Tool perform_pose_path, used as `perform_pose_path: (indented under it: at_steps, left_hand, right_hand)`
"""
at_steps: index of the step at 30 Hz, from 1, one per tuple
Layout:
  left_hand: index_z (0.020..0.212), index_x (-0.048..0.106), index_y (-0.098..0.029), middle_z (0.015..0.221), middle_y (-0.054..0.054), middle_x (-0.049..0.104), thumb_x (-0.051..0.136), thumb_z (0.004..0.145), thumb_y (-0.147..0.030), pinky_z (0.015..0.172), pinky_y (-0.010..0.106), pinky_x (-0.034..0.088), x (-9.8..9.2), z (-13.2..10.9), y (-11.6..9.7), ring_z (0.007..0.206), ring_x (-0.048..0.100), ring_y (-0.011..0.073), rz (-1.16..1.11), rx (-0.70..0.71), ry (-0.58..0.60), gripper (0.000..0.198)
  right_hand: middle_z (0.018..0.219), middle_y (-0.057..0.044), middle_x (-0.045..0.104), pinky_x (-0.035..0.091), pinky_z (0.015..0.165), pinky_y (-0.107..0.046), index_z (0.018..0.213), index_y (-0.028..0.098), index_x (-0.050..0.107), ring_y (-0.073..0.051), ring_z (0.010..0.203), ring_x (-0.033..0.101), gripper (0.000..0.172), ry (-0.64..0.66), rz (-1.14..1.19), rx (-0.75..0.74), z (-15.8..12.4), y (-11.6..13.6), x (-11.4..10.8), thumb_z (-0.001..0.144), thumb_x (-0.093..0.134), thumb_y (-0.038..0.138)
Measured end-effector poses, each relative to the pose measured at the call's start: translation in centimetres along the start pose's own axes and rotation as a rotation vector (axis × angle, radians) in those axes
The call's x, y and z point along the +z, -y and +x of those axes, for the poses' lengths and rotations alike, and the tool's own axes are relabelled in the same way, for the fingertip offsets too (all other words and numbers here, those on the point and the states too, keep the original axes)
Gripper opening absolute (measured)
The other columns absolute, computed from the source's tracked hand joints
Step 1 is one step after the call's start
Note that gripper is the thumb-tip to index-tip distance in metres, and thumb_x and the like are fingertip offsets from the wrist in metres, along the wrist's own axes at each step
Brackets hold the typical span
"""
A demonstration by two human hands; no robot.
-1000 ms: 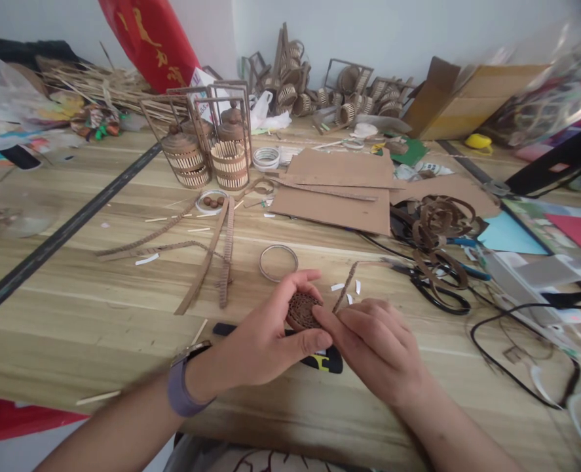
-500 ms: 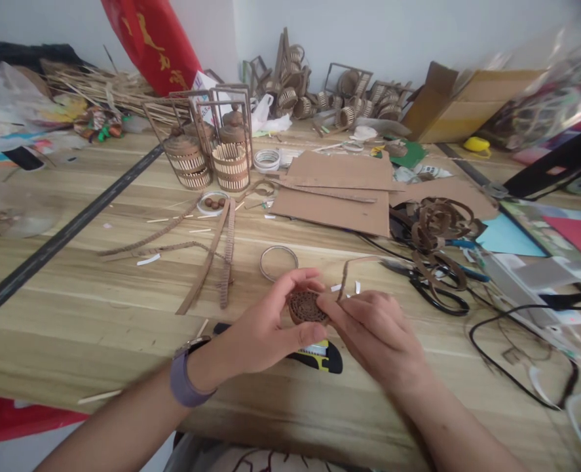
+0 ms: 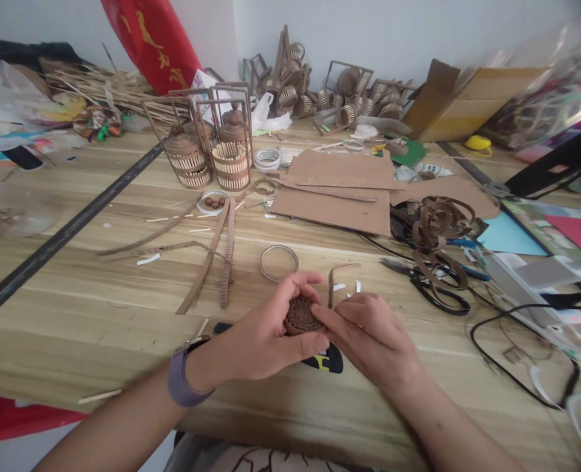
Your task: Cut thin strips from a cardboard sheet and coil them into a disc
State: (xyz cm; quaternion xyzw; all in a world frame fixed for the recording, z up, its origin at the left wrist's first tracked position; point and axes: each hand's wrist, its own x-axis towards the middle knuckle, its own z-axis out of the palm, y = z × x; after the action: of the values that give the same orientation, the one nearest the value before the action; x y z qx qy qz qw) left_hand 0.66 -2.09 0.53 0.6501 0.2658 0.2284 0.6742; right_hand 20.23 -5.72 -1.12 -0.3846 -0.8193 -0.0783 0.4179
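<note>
A round coil of brown corrugated cardboard rests in my left hand, whose fingers and thumb curve round its edge. My right hand is closed at the coil's right side, its index finger pressing on the rim. From between its fingers a loose corrugated cardboard strip sticks up, its tip bent to the right. Below the coil, partly hidden by my left hand, lies a black and yellow utility knife. A metal ring is on the table just beyond my left fingers.
Cardboard strips lie to the left, near a tape roll holding several brown balls. Small slatted baskets with tall handles stand behind. Cardboard sheets are at the centre back; scissors and curled strips lie right.
The coil has shifted slightly left and tilted, so its flat face shows differently. My right hand has moved a little left with the strip, which now stands closer to the coil.
</note>
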Motion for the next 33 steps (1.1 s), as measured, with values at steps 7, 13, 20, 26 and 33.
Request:
perform_pose_path:
  at_steps: [7, 13, 20, 26, 33]
  left_hand:
    - [0.139, 0.035, -0.028, 0.117, 0.006, 0.050, 0.070, 0.086, -0.043, 0.072, 0.024, 0.049, -0.5, 0.2, 0.5, 0.090, 0.055, 0.0138, -0.123, 0.032, 0.103, 0.065]
    - [0.124, 0.054, -0.020, 0.121, 0.009, 0.061, 0.079, 0.074, -0.044, 0.093, 0.038, 0.047, -0.2, 1.2, 1.0, 0.107, 0.058, 0.0240, 0.176, -0.060, -0.256, 0.061]
    - [0.106, 0.066, -0.019, 0.099, 0.004, 0.067, 0.072, 0.077, -0.028, 0.080, 0.032, 0.049, 0.7, 1.1, 0.1, 0.091, 0.062, 0.0200, 0.513, 0.045, -0.410, 0.031]
    - [0.107, 0.066, -0.018, 0.104, 0.005, 0.069, 0.070, 0.075, -0.024, 0.084, 0.033, 0.051, -0.1, 1.2, 0.6, 0.096, 0.064, 0.0208, 0.461, 0.145, -0.461, 0.033]
    - [0.112, 0.064, -0.018, 0.106, 0.007, 0.067, 0.070, 0.075, -0.026, 0.087, 0.037, 0.051, -0.6, 0.9, 1.1, 0.098, 0.063, 0.0224, 0.299, 0.255, -0.464, 0.038]
  right_hand:
    - [0.066, 0.005, 0.061, 0.048, 0.054, -0.027, 0.092, 0.026, 0.066, -0.010, 0.058, 0.058, 0.010, -0.044, 0.059, 0.039, 0.0, 0.4, 0.0, 0.094, 0.061, 0.017]
    - [0.071, 0.000, 0.066, 0.047, 0.059, -0.030, 0.094, 0.016, 0.064, -0.013, 0.065, 0.060, 0.014, -0.032, -0.210, -0.193, 0.0, -0.6, -0.5, 0.088, 0.065, 0.004]
    - [0.072, -0.001, 0.068, 0.046, 0.059, -0.029, 0.102, 0.015, 0.065, -0.013, 0.065, 0.058, 0.019, 0.042, -0.244, -0.247, 0.7, -0.2, -0.7, 0.092, 0.055, 0.002]
    - [0.079, -0.002, 0.072, 0.044, 0.061, -0.030, 0.113, 0.018, 0.065, -0.014, 0.072, 0.063, 0.024, 0.050, -0.305, -0.179, -0.1, -0.1, -0.6, 0.094, 0.055, 0.008]
    - [0.073, 0.001, 0.071, 0.050, 0.056, -0.027, 0.092, 0.024, 0.065, -0.014, 0.062, 0.065, 0.008, -0.013, 0.211, 0.365, -0.5, 0.3, 0.8, 0.091, 0.066, 0.032]
